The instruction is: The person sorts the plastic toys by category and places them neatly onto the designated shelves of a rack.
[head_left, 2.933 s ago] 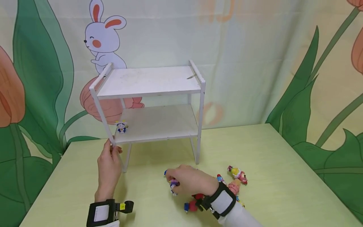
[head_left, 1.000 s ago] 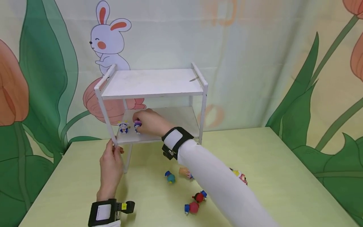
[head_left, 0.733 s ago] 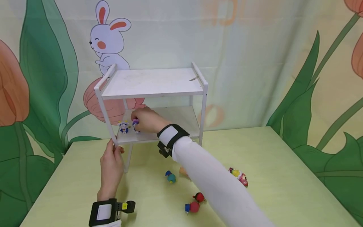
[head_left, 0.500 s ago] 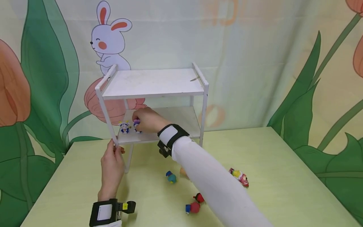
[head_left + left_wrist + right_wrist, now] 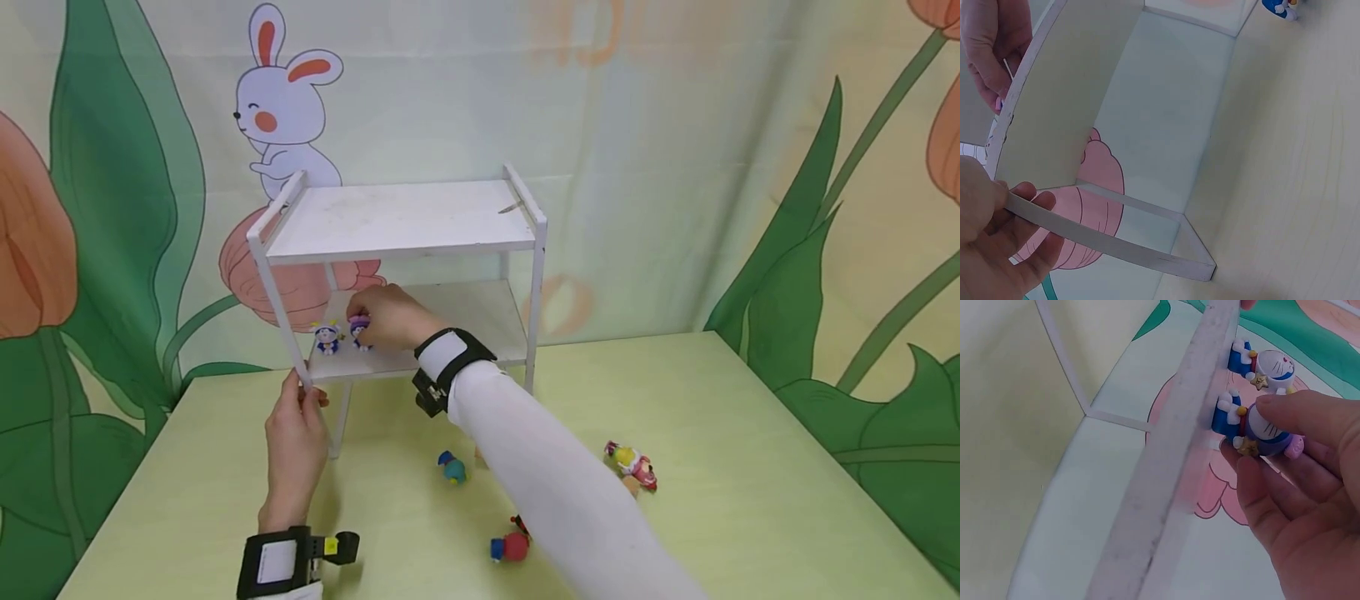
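A white two-tier rack [image 5: 408,218] stands on the table. My left hand [image 5: 295,454] grips its front left leg [image 5: 1116,242], just under the lower shelf, with thumb and fingers wrapped about it in the left wrist view. On that shelf my right hand [image 5: 397,318] pinches a small Doraemon figurine with a purple hat [image 5: 1265,430], its feet at the shelf's front edge. Close beside it, to the left in the head view, a second Doraemon figurine with yellow on its head [image 5: 327,337] stands upright. Fingers partly cover the pinched figurine.
On the table lie a teal figurine with a blue cap [image 5: 453,468], a red and blue one [image 5: 513,547] and a yellow and pink one [image 5: 633,465]. My right sleeve [image 5: 562,483] hides part of the group. A printed curtain [image 5: 660,167] hangs behind the rack.
My right hand has gone from the table up to the lower shelf with the purple-hatted figurine, then shifted slightly left towards the other one. My left hand has kept its grip on the leg.
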### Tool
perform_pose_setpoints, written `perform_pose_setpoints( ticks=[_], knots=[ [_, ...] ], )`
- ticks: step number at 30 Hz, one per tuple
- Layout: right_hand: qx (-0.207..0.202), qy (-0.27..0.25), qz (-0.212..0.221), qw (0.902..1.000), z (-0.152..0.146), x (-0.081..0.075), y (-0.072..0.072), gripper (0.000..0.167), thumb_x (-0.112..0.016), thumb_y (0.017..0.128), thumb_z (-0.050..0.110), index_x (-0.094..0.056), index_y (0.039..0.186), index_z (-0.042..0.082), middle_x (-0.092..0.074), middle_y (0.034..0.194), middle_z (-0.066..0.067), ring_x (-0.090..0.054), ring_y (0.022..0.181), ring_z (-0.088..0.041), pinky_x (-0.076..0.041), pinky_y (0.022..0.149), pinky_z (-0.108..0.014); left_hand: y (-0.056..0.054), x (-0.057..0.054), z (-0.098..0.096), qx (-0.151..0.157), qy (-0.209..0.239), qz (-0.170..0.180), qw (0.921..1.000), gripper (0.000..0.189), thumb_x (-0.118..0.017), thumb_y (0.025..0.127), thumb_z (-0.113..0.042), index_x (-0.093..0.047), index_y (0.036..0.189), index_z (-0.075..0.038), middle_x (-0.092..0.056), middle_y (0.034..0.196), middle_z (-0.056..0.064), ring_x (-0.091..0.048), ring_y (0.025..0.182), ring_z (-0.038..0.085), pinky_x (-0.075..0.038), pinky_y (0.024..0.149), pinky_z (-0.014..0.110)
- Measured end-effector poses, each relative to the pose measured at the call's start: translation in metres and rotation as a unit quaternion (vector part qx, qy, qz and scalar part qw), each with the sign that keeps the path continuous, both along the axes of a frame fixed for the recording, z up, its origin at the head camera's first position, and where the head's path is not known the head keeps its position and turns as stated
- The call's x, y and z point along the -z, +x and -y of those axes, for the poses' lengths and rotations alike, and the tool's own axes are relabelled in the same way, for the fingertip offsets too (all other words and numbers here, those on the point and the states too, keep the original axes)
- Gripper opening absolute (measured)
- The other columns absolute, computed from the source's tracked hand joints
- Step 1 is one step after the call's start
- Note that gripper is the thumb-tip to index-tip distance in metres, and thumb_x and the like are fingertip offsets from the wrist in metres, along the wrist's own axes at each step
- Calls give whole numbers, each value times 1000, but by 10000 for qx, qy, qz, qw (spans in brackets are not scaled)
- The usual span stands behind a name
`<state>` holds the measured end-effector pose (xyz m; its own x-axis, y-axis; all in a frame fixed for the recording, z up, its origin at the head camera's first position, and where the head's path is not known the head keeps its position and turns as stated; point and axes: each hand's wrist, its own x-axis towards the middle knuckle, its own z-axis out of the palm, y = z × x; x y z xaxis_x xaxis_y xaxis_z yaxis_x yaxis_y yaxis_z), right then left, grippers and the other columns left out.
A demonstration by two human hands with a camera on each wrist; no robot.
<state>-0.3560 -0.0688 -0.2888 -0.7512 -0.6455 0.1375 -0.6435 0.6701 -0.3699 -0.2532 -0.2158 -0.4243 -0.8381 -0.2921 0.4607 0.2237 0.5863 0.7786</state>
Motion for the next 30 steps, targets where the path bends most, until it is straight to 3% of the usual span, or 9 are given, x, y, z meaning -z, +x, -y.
perform_pose_setpoints(
  ticks=[14,23,26,30],
  knots=[
    [116,-330,315,9989,-2,6,-4,28,-70,90,14,-65,117,11,-61,103,4,-54,93,-10,-43,81,-22,-3,-1,-2,2,16,-14,10000,42,-44,104,-3,-39,145,-5,-60,112,22,-60,98,37,-45,93,58],
    [178,-604,668,9958,-7,8,2,57,-75,86,16,-51,138,13,-57,130,-6,-54,116,-16,-45,92,-26,-3,1,-3,7,-4,4,10000,43,-43,104,-4,-38,146,-6,-60,110,22,-59,97,37,-47,91,56],
    [6,-465,458,9979,-8,6,7,64,-76,85,18,-46,142,12,-53,138,-7,-50,123,-17,-41,97,-25,-1,1,-1,-6,-31,-8,10000,42,-43,104,-4,-38,145,-5,-60,109,23,-60,96,37,-48,90,56],
    [-303,-189,-152,9992,-12,-1,15,73,-77,85,22,-40,146,8,-46,146,-6,-42,133,-17,-31,107,-24,0,0,1,7,-84,-43,10000,41,-42,104,-3,-38,145,-4,-60,110,23,-60,97,37,-47,90,58]
  ],
)
